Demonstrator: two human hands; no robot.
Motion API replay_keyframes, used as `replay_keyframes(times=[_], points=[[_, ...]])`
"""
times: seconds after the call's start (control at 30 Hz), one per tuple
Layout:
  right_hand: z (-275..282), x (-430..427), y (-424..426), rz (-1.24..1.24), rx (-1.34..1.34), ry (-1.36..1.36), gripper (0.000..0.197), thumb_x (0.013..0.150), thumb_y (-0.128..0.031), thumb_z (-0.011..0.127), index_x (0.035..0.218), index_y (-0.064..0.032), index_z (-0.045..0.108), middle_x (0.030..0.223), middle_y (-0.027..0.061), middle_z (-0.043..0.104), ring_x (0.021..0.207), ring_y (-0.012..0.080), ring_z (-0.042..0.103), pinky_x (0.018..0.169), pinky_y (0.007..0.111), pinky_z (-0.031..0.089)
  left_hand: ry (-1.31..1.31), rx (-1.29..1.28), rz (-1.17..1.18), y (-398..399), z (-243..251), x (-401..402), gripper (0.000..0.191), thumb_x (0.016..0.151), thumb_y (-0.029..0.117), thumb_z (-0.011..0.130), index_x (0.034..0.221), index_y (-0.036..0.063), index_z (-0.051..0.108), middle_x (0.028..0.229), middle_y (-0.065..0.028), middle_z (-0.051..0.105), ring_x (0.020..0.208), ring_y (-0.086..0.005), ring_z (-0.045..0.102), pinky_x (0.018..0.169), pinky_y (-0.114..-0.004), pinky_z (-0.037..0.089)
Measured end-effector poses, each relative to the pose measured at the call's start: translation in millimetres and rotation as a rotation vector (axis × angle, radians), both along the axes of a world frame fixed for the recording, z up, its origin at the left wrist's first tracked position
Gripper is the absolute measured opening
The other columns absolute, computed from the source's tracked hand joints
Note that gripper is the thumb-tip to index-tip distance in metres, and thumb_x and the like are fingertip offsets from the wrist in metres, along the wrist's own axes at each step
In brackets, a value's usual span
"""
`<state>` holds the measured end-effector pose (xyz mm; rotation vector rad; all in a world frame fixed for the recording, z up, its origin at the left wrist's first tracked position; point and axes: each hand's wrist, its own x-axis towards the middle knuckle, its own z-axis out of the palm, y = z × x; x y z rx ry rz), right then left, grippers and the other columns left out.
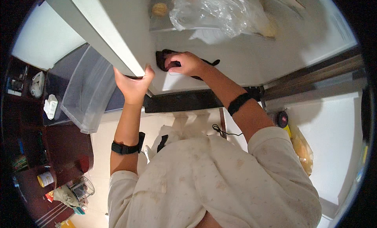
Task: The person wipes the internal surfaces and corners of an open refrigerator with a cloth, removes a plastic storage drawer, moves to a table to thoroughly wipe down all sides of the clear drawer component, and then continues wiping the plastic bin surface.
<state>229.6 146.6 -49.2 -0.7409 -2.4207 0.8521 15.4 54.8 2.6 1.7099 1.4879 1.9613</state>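
Observation:
My left hand (pixel 132 80) grips the lower end of a long white panel edge (pixel 103 30), with the thumb on its right side and the fingers on its left. To the right, my right hand (pixel 185 63) rests on a dark cloth-like item (pixel 162 58) lying on a white surface (pixel 235 60). Its thumb and fingers are bent around part of the dark item. A thin dark strip extends from it behind my right wrist. What lies beneath the palm is hidden.
Crumpled clear plastic (pixel 218 9) and a round tan object (pixel 159 9) lie farther back. At left stand a translucent plastic bin (pixel 88 89), a white packet (pixel 51 106) and dark red shelving (pixel 70 148). A black cable (pixel 218 128) hangs below the dark front edge (pixel 182 100).

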Motion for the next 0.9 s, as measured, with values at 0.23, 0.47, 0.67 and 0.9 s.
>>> replay_keyframes(times=[0.23, 0.47, 0.67, 0.9], points=[[-6, 13, -79, 0.053, -0.068, -0.027, 0.024, 0.076, 0.004, 0.070, 0.096, -0.0093, 0.071, 0.125, 0.0087, 0.067, 0.124, 0.0263, 0.058, 0.106, 0.041, 0.046, -0.031, 0.002, -0.007, 3, -9, -5, 0.062, 0.067, 0.007, 0.085, 0.117, -0.0071, 0.051, 0.105, -0.0146, 0.062, 0.093, -0.0211, 0.060, 0.084, -0.033, 0.050], [20, 22, -137, -0.042, -0.437, 0.036, 0.033, 0.075, 0.002, 0.072, 0.106, -0.0091, 0.069, 0.117, 0.0074, 0.068, 0.116, 0.0248, 0.062, 0.103, 0.036, 0.047, 0.074, 0.053, 0.014, 5, -7, -5, 0.067, 0.064, 0.004, 0.082, 0.120, -0.0054, 0.048, 0.106, -0.0140, 0.059, 0.096, -0.0220, 0.061, 0.086, -0.033, 0.049], [43, 68, -111, -0.458, -0.469, 0.688, 0.059, 0.078, 0.010, 0.070, 0.132, -0.0072, 0.055, 0.127, 0.0091, 0.062, 0.120, 0.0205, 0.058, 0.107, 0.035, 0.045, -0.002, -0.016, -0.043, 1, -2, -3, 0.071, 0.067, 0.001, 0.084, 0.126, -0.0068, 0.045, 0.115, -0.0169, 0.058, 0.103, -0.0234, 0.059, 0.091, -0.033, 0.047], [-8, 115, -82, -0.831, 0.230, -0.189, 0.055, 0.082, -0.020, 0.076, 0.134, -0.0125, 0.059, 0.146, 0.0178, 0.048, 0.136, 0.0371, 0.045, 0.114, 0.049, 0.036, 0.017, 0.026, -0.001, 5, -11, -3, 0.071, 0.064, 0.004, 0.084, 0.124, -0.0061, 0.046, 0.111, -0.0153, 0.058, 0.101, -0.0232, 0.059, 0.090, -0.034, 0.048]])
